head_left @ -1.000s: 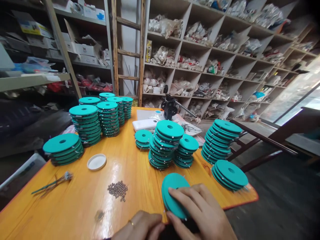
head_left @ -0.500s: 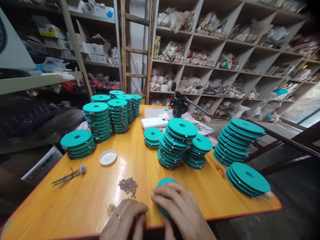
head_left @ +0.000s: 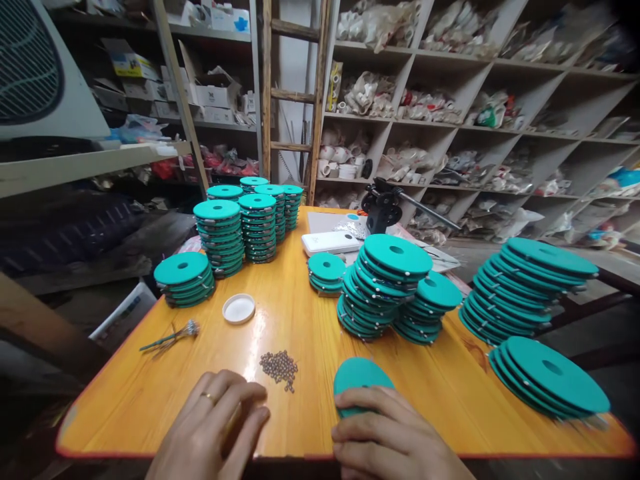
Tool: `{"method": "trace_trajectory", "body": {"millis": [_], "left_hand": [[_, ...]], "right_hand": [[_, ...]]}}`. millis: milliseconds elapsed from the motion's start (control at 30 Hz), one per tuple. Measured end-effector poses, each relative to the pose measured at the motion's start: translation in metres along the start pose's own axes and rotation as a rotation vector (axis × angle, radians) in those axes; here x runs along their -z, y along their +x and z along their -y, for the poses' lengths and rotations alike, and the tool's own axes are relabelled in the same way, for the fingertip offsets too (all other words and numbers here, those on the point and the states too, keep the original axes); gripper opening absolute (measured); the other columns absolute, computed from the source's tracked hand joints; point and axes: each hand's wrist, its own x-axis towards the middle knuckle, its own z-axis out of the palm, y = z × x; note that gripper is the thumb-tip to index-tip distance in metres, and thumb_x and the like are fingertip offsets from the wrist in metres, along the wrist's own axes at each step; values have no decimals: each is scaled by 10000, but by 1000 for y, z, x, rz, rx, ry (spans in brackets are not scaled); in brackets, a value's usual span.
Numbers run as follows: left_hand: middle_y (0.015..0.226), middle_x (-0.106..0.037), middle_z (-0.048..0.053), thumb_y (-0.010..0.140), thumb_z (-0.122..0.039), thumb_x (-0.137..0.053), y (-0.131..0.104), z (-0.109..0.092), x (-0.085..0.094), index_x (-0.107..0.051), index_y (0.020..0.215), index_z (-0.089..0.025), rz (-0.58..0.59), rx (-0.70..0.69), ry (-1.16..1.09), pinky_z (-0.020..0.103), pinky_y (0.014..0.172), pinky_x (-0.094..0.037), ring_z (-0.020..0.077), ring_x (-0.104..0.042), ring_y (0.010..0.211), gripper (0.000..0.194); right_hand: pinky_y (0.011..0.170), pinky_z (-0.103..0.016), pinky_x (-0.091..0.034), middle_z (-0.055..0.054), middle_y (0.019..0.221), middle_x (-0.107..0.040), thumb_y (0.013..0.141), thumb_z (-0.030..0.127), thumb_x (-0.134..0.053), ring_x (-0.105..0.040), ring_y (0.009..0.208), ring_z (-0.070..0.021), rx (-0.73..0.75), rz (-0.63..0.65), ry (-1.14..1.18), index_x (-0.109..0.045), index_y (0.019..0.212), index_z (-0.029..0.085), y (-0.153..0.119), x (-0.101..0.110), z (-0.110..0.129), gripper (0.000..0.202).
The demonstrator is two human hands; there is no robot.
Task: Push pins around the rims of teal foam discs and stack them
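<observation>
My right hand (head_left: 395, 427) grips a teal foam spool disc (head_left: 360, 377) near the table's front edge, its fingers over the disc's near side. My left hand (head_left: 210, 420), with a ring on one finger, hovers low over the table to the left. Its fingers are curved, with the thumb apart from them, and I see nothing held. Between the hands and a little farther back lies a small pile of brown metal beads (head_left: 280, 368). A white round lid (head_left: 239, 309) rests beyond the left hand.
Stacks of teal spools stand at the back left (head_left: 217, 233), the middle (head_left: 395, 280) and the right (head_left: 535, 287). A wire bundle (head_left: 173, 337) lies at left. Behind are a white power bank (head_left: 330, 243), a black clamp device (head_left: 383, 207), a ladder (head_left: 293, 97) and shelves (head_left: 435, 120).
My left hand has moved left, away from the right hand, and its fingers have spread. The right hand still holds the disc, more of which shows. The view has turned slightly left.
</observation>
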Motion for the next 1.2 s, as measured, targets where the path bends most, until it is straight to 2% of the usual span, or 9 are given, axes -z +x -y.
{"method": "trace_trajectory", "body": {"millis": [200,467,533,667,800,900,967,1100,1200], "left_hand": [[820,-664,48,926,-223,-512,19,-16,-14,-615,879,-212,118,61,97,357,632,-542,245,-656,787,114],[696,-627,39,847,-158,-528,24,-18,-29,-560,723,-197,34,68,181,377,578,-501,249,-618,672,134],[690,-615,32,844,-154,-530,23,-18,-28,-550,714,-197,33,68,167,383,581,-503,246,-615,662,139],[720,-613,19,885,-175,-530,23,-26,-25,-559,766,-185,11,145,-93,307,608,-525,185,-629,664,123],[706,-636,8,908,-214,-521,24,-41,-30,-600,807,-177,167,283,-575,209,585,-528,126,-634,620,133],[691,-647,15,890,-267,-552,26,-48,-36,-637,813,-169,203,422,-850,190,557,-531,124,-640,604,150],[679,-648,21,866,-286,-581,27,-49,-38,-654,812,-158,196,467,-919,188,553,-536,126,-642,594,157],[700,-660,43,844,-286,-615,27,-47,-38,-675,810,-135,251,467,-880,191,584,-547,134,-649,620,166],[714,-663,33,870,-299,-606,20,-43,-44,-665,866,-151,226,494,-914,180,590,-544,130,-656,628,159]], "right_hand": [[799,-300,-556,-9,774,-695,895,164,-618,-644,864,-169,-93,-76,36,-687,978,211,1,-12,1,118],[766,-323,-537,-4,748,-681,808,89,-642,-627,826,-189,-140,-164,-4,-675,925,207,1,-23,5,169],[742,-322,-530,-7,707,-659,809,84,-611,-624,809,-192,-187,-245,0,-673,878,209,1,-26,8,155],[680,-307,-527,-14,642,-612,805,74,-572,-610,740,-181,-265,-329,11,-652,811,196,3,-30,13,146],[678,-283,-531,-24,701,-625,826,52,-561,-617,734,-159,-317,-357,59,-630,845,181,5,-29,14,148],[733,-271,-535,-31,783,-647,849,45,-552,-632,791,-150,-345,-378,101,-610,891,175,3,-30,14,148],[737,-271,-532,-37,791,-639,859,42,-536,-631,803,-153,-361,-378,85,-605,872,172,1,-31,14,148],[695,-269,-513,-45,776,-601,868,23,-508,-606,782,-155,-363,-364,28,-602,841,166,0,-33,16,173],[689,-281,-498,-50,768,-578,874,13,-488,-580,772,-159,-354,-345,-3,-584,828,159,1,-34,16,181]]}}
